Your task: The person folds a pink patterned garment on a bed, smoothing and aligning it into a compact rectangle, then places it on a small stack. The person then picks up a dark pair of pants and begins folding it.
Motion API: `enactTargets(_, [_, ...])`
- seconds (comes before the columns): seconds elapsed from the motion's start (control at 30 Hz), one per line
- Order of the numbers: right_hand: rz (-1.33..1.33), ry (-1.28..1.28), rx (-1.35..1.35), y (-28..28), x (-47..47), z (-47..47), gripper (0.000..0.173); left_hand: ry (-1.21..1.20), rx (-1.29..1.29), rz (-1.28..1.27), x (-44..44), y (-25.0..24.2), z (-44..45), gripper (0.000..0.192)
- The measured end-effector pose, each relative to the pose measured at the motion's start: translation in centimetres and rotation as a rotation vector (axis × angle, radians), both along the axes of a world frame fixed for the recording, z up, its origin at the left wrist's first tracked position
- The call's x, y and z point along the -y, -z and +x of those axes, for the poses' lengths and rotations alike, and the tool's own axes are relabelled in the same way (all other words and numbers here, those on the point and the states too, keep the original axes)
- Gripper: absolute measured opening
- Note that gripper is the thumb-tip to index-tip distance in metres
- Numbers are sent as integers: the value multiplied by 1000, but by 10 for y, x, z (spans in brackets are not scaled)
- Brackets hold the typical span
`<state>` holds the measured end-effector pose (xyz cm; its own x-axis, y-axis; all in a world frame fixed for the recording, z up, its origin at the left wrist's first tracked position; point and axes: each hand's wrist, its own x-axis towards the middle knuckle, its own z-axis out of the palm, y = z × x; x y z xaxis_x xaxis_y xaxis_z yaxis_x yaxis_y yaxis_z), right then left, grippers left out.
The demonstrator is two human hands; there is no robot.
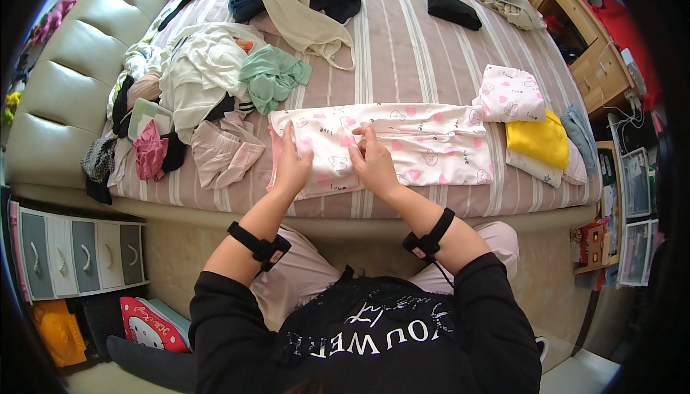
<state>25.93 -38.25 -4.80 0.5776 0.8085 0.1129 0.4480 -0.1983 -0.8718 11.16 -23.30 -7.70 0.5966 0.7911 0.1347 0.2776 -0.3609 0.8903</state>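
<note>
A white garment with pink hearts and rabbits (429,158) lies lengthwise near the bed's front edge, partly folded over at its left end, where a pink edge shows. My left hand (294,163) rests on that left end with the fingers stretched out. Over the middle of the cloth is my right hand (372,157), its fingers bent; whether it pinches the fabric cannot be told. A folded piece in the same print (509,94) touches the garment's right end, on top of a yellow folded garment (544,138).
On the left of the striped bed (388,59) are loose white clothes (202,65), a mint-green garment (274,77), a pink one (150,150) and pale shorts (226,148). Blue folded cloth (579,135) lies at the right edge. A padded headboard (70,92) borders the left.
</note>
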Motion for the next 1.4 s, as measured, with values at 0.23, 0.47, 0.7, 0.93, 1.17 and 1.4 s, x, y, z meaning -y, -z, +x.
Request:
enactTargets(0.23, [-13,1,70,6,-6,-4,27,-5,-188,288,-7,-17,6,62])
enactTargets(0.47, [-128,-76,145,-2,-3,-8,44,17,-413,176,6,-52,-2,67])
enactTargets(0.7, [136,-57,699,-3,-4,-5,52,149,-282,913,15,-62,32,52])
enactTargets(0.93, [-528,-23,772,32,25,83,67,238,-699,721,26,-4,35,71])
enactTargets(1.17, [-499,270,738,35,106,179,68,261,-697,637,20,-1,28,72])
enactTargets(1.4, [-345,686,287,22,171,236,64,-195,-520,384,-16,2,4,93])
